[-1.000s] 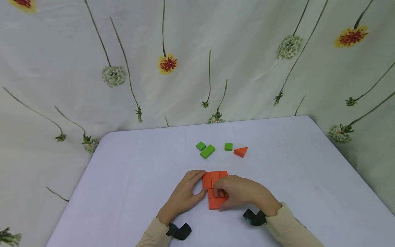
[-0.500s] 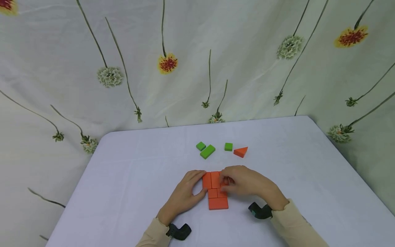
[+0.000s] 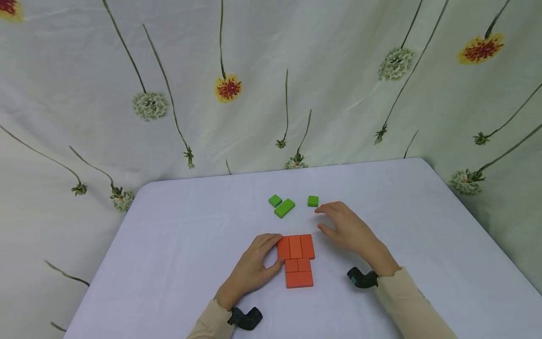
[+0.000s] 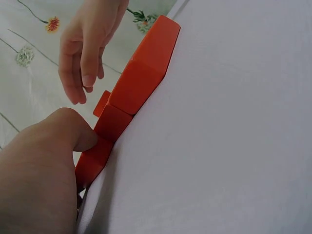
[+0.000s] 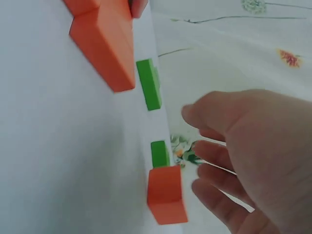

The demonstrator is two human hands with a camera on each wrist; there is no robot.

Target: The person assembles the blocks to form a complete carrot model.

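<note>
Left hand [image 3: 254, 268] steadies the orange block cluster [image 3: 297, 260] with loosely bent fingertips; right hand [image 3: 348, 230], fingers spread and holding nothing, hovers over the orange wedge [image 5: 165, 200] at one o'clock. A careless sweep there might knock the small green cube [image 3: 313, 201] at its eleven o'clock

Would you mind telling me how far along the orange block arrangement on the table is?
Done: six orange blocks sit flush together, steadied at their left edge by the left hand. In hand: the open right hand reaches over the orange triangle, not yet gripping it. Left: that triangle and three green blocks lie loose beyond.
</note>
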